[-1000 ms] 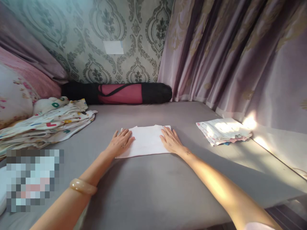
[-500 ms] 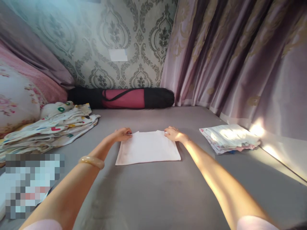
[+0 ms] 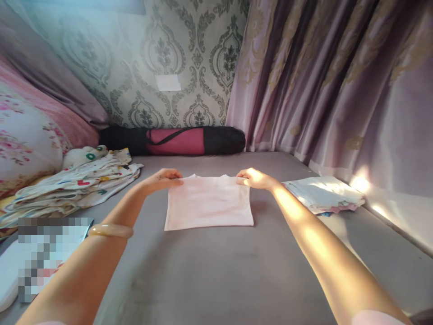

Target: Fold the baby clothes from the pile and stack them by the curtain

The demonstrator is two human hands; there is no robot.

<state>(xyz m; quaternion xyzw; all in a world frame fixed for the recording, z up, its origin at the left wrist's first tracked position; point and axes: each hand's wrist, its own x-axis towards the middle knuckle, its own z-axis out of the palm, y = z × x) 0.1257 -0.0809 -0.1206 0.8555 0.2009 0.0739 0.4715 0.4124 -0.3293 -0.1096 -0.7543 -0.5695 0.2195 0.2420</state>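
A folded white cloth garment [image 3: 208,203] is in front of me, its far edge raised off the grey sheet and its near edge low by the surface. My left hand [image 3: 167,177] pinches the far left corner between thumb and fingers. At the far right corner, my right hand [image 3: 255,178] grips the cloth the same way. Two small points of fabric stick up along the far edge between the hands. What kind of garment it is, I cannot tell. A pale bangle [image 3: 111,230] circles my left forearm.
On the right lies a stack of folded cloths [image 3: 324,193]. To the left are a heap of printed baby clothes [image 3: 77,183], a floral pillow [image 3: 30,131] and a blurred-out item [image 3: 50,257]. A black and maroon roll bag [image 3: 176,141] lies along the wall, beside a purple curtain [image 3: 287,76].
Both hands have lifted the garment's far corners up from the sheet. Its far edge now stands higher, and the cloth slopes toward me. The view has shifted slightly.
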